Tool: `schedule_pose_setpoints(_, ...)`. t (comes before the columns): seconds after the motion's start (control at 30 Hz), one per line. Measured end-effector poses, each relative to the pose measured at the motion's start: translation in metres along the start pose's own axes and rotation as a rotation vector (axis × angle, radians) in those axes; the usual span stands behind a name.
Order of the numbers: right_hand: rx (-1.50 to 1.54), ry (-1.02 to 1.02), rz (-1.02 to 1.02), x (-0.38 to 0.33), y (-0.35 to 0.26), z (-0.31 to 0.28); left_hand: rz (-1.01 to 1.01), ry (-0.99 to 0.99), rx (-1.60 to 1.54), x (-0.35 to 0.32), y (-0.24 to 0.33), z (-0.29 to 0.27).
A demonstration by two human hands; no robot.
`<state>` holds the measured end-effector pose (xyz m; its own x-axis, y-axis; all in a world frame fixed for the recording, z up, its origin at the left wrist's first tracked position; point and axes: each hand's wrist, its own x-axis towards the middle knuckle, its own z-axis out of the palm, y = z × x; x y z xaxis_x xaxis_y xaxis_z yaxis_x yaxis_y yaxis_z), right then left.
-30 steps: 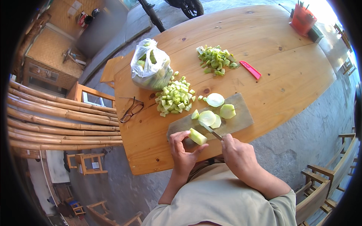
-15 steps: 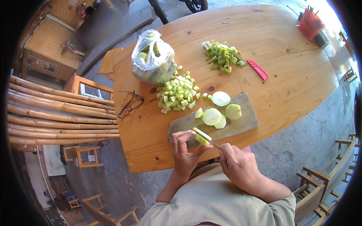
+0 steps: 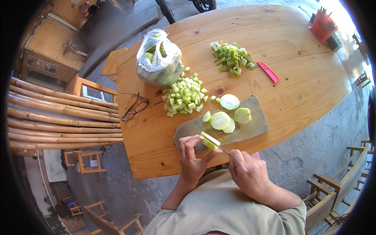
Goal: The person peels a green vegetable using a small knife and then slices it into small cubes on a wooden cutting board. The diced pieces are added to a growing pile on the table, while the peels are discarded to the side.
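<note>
Vegetable chunk (image 3: 208, 144), pale green, blocky, pinched by the left hand (image 3: 192, 156); the right hand (image 3: 248, 169) clasps a knife (image 3: 224, 150) sunk into it.

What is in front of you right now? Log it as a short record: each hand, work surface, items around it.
Left hand: holding a pale green, block-shaped vegetable chunk
Right hand: gripping a thin metal-bladed knife, blade at the chunk
Work surface: grey rectangular board bearing flat, pale green slices
Beyond board, left: heap of pale green cubes; translucent plastic bag of green vegetables
Beyond board, right: green peelings pile; slim pink strip
Far right: red cup holding thin sticks
Left edge: dark-framed eyeglasses
</note>
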<state>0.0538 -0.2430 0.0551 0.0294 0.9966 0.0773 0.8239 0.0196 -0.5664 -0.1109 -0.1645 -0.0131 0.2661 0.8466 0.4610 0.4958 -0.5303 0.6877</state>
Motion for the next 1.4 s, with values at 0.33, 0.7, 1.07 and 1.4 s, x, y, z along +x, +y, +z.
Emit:
schedule_pose_setpoints(0.33,0.000,0.044,-0.004,-0.0004,0.0007,-0.0013,0.007,-0.001,0.025,-0.0014,-0.0015,0.0003)
schedule_pose_setpoints(0.7,-0.019,0.026,0.008,0.0008,0.0002,-0.0025,0.015,-0.004,0.049,-0.0009,0.0000,-0.0012)
schedule_pose_setpoints(1.07,-0.014,0.019,-0.016,0.0015,-0.0017,-0.0029,0.016,0.003,0.050,0.0007,0.0020,-0.0026)
schedule_pose_setpoints(1.4,-0.031,0.005,-0.004,0.0015,-0.0019,0.0004,0.022,0.007,0.046,-0.0001,0.0009,-0.0020)
